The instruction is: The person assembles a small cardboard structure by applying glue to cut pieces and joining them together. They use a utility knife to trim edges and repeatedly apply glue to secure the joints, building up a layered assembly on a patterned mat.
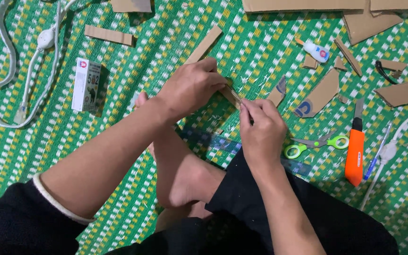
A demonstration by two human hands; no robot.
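Left hand [192,87] closed around the lower end of a long cardboard strip [206,43], thumb and fingers clamping it against the green woven mat [133,137] near mat centre. The strip runs diagonally up toward the far edge. Right hand [260,130] pinched shut on a thin blade-like tool [236,94], tip touching the strip just beside the left fingertips; exact kind of tool too small to tell. Bare foot [180,174] under both wrists, with a clear blue ruler [213,140] lying partly beneath the right hand.

Right side of the mat: green-handled scissors [315,143], orange utility knife [355,153], blue pen [376,153], white cable [393,146]. Toward the far right corner: cardboard scraps [319,94], small white glue bottle [316,51], larger cardboard sheets [308,4] along the far edge. Left side: small white box [86,85], well apart from the hands, short cardboard piece [108,35], white cord with inline switch [43,40] near the far left corner.
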